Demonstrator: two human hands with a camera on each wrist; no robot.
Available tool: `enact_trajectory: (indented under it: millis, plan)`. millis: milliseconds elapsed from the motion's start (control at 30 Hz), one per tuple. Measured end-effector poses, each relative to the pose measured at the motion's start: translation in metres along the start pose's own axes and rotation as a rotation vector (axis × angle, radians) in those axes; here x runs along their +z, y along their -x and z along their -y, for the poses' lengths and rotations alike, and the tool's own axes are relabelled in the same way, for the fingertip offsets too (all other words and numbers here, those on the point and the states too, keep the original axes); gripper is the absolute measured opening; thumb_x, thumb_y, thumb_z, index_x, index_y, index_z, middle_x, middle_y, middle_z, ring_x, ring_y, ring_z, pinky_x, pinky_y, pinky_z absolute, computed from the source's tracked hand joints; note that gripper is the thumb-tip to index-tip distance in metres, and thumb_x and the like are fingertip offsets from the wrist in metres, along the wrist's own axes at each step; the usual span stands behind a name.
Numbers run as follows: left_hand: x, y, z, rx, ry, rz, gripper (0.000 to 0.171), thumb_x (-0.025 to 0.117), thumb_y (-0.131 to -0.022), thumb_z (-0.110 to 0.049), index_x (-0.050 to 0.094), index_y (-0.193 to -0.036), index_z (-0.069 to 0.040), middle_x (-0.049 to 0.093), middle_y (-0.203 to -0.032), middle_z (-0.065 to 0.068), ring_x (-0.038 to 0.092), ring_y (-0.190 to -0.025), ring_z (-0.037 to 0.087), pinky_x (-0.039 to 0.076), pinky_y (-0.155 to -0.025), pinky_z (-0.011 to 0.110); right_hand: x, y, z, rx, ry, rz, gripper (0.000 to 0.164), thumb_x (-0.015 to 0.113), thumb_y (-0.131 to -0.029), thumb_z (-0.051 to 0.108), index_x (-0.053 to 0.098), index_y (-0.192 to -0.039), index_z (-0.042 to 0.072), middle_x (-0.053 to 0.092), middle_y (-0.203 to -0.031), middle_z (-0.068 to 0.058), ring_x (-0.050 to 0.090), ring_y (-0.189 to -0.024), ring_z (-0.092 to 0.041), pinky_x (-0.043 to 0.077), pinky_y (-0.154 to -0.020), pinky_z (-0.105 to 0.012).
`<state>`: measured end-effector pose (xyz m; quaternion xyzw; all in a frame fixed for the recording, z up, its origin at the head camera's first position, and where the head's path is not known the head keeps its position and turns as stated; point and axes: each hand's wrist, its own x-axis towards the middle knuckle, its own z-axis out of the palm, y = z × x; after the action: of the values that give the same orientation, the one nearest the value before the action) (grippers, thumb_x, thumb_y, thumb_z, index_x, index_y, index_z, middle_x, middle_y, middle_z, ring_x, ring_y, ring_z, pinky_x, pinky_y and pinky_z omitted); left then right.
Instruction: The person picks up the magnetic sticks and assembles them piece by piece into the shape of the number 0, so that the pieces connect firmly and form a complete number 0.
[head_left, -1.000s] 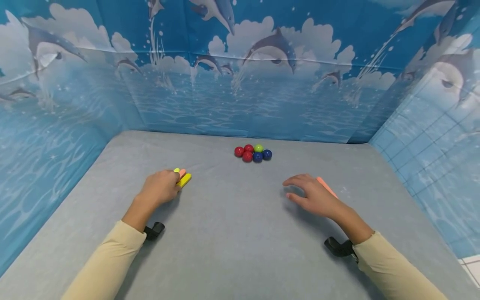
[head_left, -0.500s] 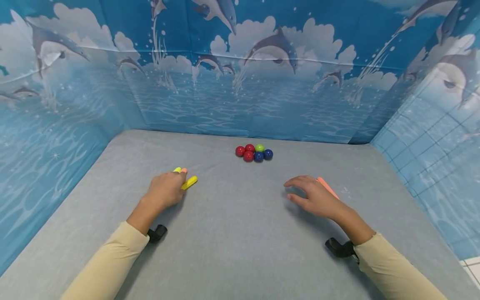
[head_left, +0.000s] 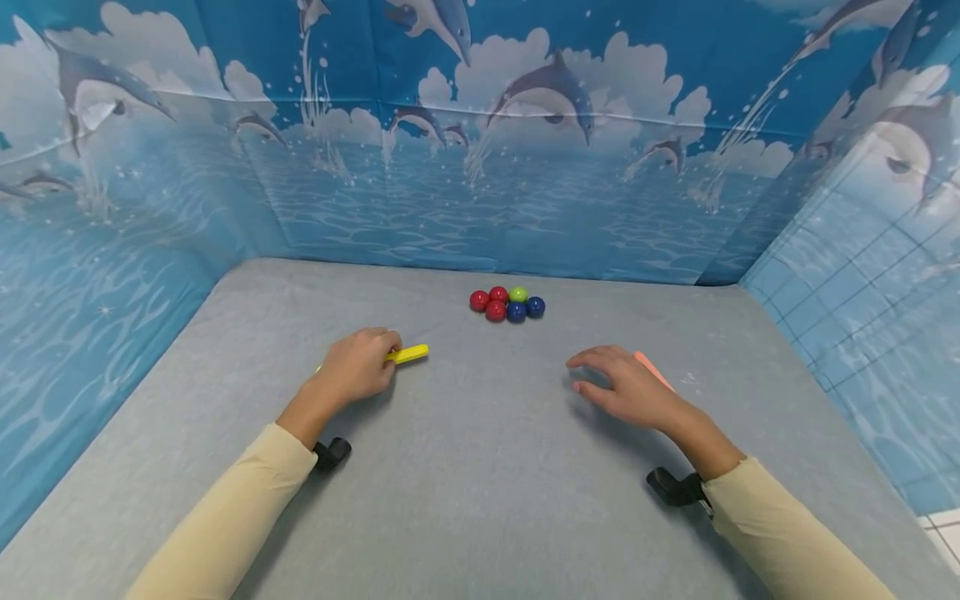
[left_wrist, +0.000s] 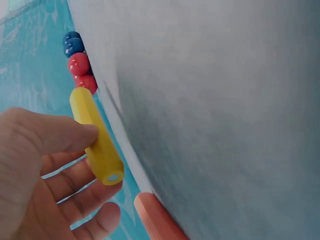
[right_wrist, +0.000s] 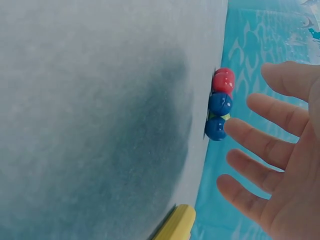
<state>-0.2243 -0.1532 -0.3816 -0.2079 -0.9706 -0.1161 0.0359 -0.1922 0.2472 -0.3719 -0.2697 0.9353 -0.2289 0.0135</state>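
My left hand pinches a yellow highlighter between thumb and fingers, above the grey table surface. In the head view the highlighter's far end points right. Below it in the left wrist view lies an orange highlighter, mostly cut off by the frame; in the head view the hand covers it. My right hand hovers over the table with spread, slightly bent fingers and holds nothing. Behind it an orange stick is partly hidden. A yellow stick shows at the bottom of the right wrist view.
Toward the back of the grey table sits a close cluster of balls: three red balls, two blue balls and a green ball. A dolphin-print curtain borders the table at the back and sides.
My left hand has lifted the yellow highlighter away from the others and moved right with it, turning it closer to level. The right hand stays in place.
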Motion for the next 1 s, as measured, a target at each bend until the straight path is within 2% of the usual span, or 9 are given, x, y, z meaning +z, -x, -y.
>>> enact_trajectory:
  millis: [300, 500, 800, 1000]
  plan:
    - [-0.001, -0.029, -0.01, 0.039, 0.034, 0.068, 0.021, 0.063, -0.093, -0.01, 0.07, -0.113, -0.009, 0.071, -0.109, 0.008, 0.067, -0.1, 0.025, 0.056, -0.086, 0.042, -0.001, -0.009, -0.002, 0.018, -0.001, 0.013, 0.033, 0.062, -0.097, 0.018, 0.064, -0.127, 0.005, 0.064, -0.132, -0.016, 0.053, -0.129, -0.04, 0.043, -0.104, -0.059]
    - [-0.001, -0.051, -0.023, 0.036, 0.044, 0.132, 0.024, 0.061, -0.094, -0.01, 0.07, -0.117, -0.01, 0.071, -0.116, 0.007, 0.065, -0.105, 0.023, 0.054, -0.092, 0.042, -0.002, -0.01, -0.004, 0.02, 0.002, 0.018, 0.032, 0.061, -0.098, 0.018, 0.064, -0.127, 0.005, 0.064, -0.131, -0.017, 0.053, -0.128, -0.04, 0.042, -0.104, -0.059]
    - [0.009, -0.088, -0.054, 0.041, 0.107, 0.206, 0.026, 0.061, -0.096, -0.013, 0.069, -0.121, -0.011, 0.07, -0.118, 0.005, 0.062, -0.103, 0.021, 0.052, -0.098, 0.039, 0.0, -0.012, -0.008, 0.044, -0.004, 0.035, 0.033, 0.06, -0.098, 0.019, 0.063, -0.128, 0.005, 0.062, -0.134, -0.018, 0.052, -0.13, -0.041, 0.041, -0.105, -0.06]
    - [0.019, -0.099, -0.068, 0.041, 0.145, 0.238, 0.026, 0.061, -0.097, -0.015, 0.07, -0.122, -0.014, 0.07, -0.118, 0.003, 0.059, -0.103, 0.021, 0.05, -0.1, 0.039, 0.0, -0.015, -0.012, 0.049, 0.003, 0.049, 0.034, 0.06, -0.099, 0.021, 0.063, -0.129, 0.006, 0.062, -0.134, -0.018, 0.052, -0.13, -0.041, 0.041, -0.105, -0.06]
